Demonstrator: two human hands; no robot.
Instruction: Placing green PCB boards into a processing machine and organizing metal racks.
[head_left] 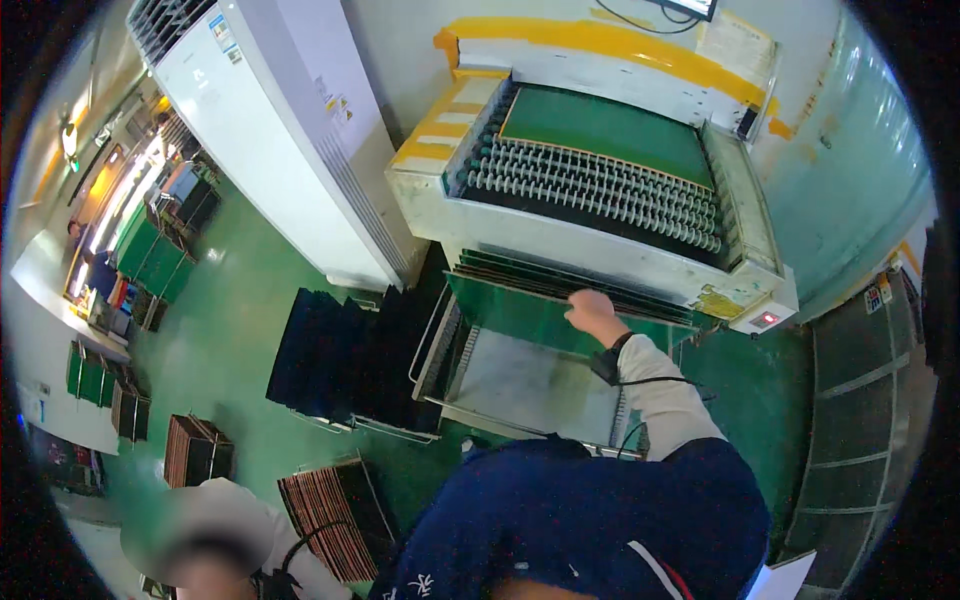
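Observation:
My right hand reaches forward from a pale sleeve, its fingers closed at the upper edge of a green panel. The panel looks like a circuit board and stands on edge in a wire rack with a pale, flat bottom. Behind it, several dark panels stand close together at the rack's far side. My fingertips are partly hidden, but the hand appears to grip the panel. My left hand is not in view.
Beyond the rack stands a roller conveyor machine carrying a flat green panel. A tall white cabinet unit is left of it. Racks of dark panels and copper-coloured panels stand on the floor. Another person is at lower left.

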